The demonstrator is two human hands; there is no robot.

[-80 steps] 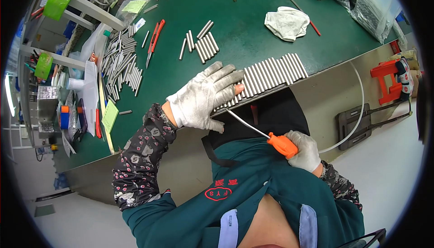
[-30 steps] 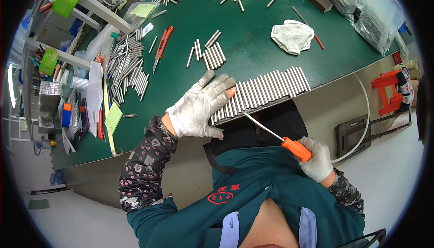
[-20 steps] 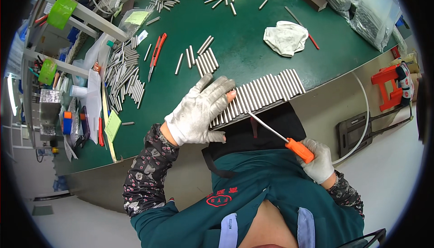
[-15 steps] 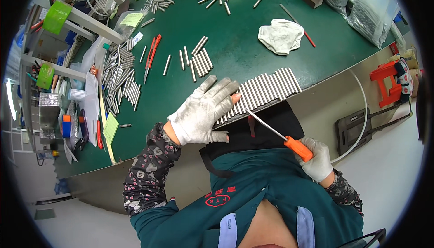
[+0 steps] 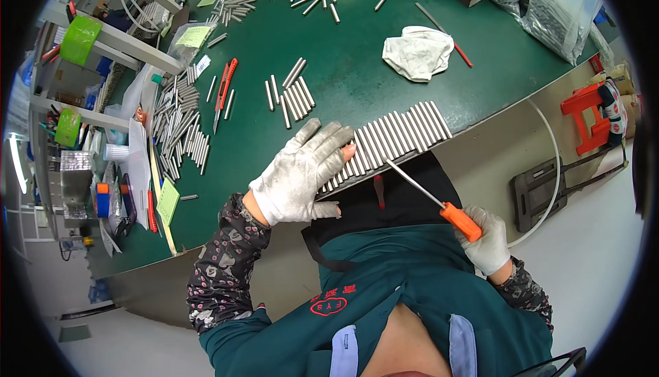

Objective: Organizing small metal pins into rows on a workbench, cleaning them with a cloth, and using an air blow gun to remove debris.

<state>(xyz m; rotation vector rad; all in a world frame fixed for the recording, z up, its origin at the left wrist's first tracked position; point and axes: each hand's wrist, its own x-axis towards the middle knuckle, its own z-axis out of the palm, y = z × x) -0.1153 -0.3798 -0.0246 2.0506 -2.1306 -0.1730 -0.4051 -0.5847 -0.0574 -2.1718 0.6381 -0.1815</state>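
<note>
A row of slim metal pins [image 5: 401, 132] lies side by side along the table's near edge. My left hand [image 5: 296, 169], in a white glove with bare fingertips showing, rests flat over the left end of this row, its fingers stretched out and thumb apart. Its palm hides some of the pins. My gloved right hand [image 5: 486, 240] grips the orange handle of a screwdriver [image 5: 461, 222]. The screwdriver's metal shaft slants up to the left, and its tip is at the near ends of the pins, around the row's middle.
Beyond my left hand lie loose pins [image 5: 296, 99] and a red utility knife [image 5: 225, 92]. A pile of pins [image 5: 180, 119] spreads at left, near a shelf frame. A crumpled white glove [image 5: 417, 54], a red-handled file-like tool [image 5: 446, 36] and plastic-bagged pins [image 5: 559, 23] are at right.
The screwdriver tip has shifted right along the near ends of the pins, with my right hand. One loose pin has rolled left, closer to the utility knife. The view has shifted slightly.
</note>
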